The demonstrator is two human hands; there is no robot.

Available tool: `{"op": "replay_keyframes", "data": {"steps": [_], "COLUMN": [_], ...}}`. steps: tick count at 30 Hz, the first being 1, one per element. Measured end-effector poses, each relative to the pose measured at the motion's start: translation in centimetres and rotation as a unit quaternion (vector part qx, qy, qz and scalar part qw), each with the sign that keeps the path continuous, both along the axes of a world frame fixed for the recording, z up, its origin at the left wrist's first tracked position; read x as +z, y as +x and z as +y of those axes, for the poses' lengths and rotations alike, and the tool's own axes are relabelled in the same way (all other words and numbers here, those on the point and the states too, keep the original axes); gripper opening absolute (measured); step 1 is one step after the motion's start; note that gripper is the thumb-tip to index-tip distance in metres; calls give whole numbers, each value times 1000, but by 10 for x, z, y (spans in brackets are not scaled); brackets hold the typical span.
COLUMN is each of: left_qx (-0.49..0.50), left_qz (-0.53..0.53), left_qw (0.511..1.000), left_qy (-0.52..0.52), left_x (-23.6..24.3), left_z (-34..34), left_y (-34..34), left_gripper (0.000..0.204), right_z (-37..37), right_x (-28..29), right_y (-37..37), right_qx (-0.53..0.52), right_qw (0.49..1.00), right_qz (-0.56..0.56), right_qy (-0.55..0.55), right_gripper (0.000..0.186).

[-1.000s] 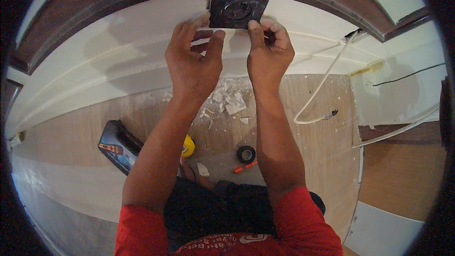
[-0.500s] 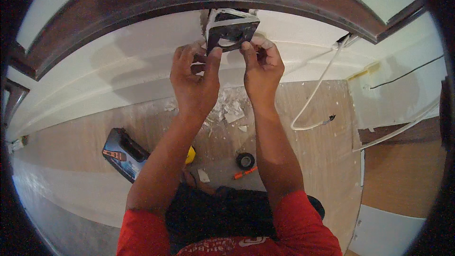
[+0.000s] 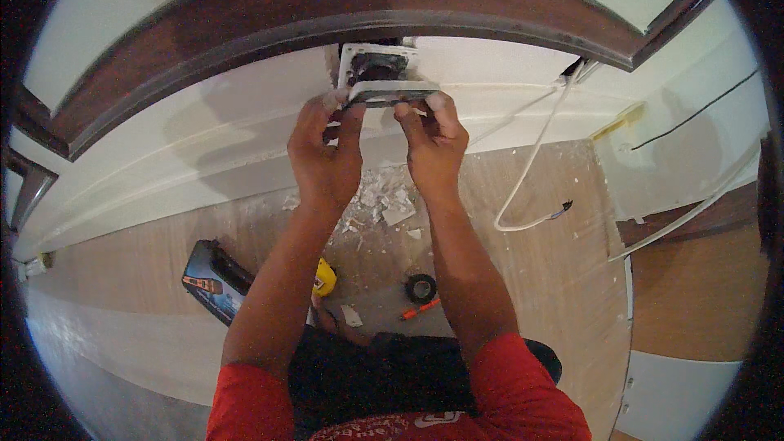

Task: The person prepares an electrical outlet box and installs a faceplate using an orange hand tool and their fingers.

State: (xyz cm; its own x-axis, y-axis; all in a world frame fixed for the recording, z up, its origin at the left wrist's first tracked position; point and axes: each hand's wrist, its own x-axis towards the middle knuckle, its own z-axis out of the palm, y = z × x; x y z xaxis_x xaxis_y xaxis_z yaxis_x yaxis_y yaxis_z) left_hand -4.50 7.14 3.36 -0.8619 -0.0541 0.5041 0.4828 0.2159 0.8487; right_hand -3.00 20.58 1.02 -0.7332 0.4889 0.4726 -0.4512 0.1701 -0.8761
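A socket cover plate [image 3: 390, 88], pale along its edge, is held between both hands in front of the wall and is seen nearly edge-on. My left hand [image 3: 328, 143] pinches its left end between thumb and fingers. At the right end my right hand [image 3: 435, 140] grips it the same way. Just behind the plate, a wall socket [image 3: 377, 64] with a whitish square frame and dark centre sits at an opening in the wall; its lower part is hidden by the plate.
Plaster chips [image 3: 384, 200] litter the wooden floor below. Near my legs lie a black tape roll [image 3: 420, 287], an orange screwdriver [image 3: 420, 309], a yellow tape measure [image 3: 325, 278] and a dark box [image 3: 214, 282]. A white cable [image 3: 535, 167] hangs at right. A brown ledge [image 3: 359, 0] juts overhead.
The cover plate has tipped from showing its dark face with a round hole to nearly edge-on, exposing the socket behind. Both hands have shifted slightly left and down with it.
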Motion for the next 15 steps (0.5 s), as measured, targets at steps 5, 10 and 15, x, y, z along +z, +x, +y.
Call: {"op": "replay_keyframes", "data": {"steps": [5,10,15], "left_qx": [-89,-92,-121], "left_qz": [6,9,-47], "left_qw": [996,996,991], "left_qy": [5,14,26], "left_x": [-9,-6,-7], "left_z": [-9,-11,-20], "left_y": [1,-13,-19], "left_gripper": [17,19,20], "right_z": [8,0,4], "right_x": [-12,6,-3], "right_y": [10,-7,-16], "right_qx": [78,112,122], "right_qw": [989,983,992], "right_qz": [-19,-30,-16], "right_qy": [-122,-140,-32], "right_gripper": [22,16,38]}}
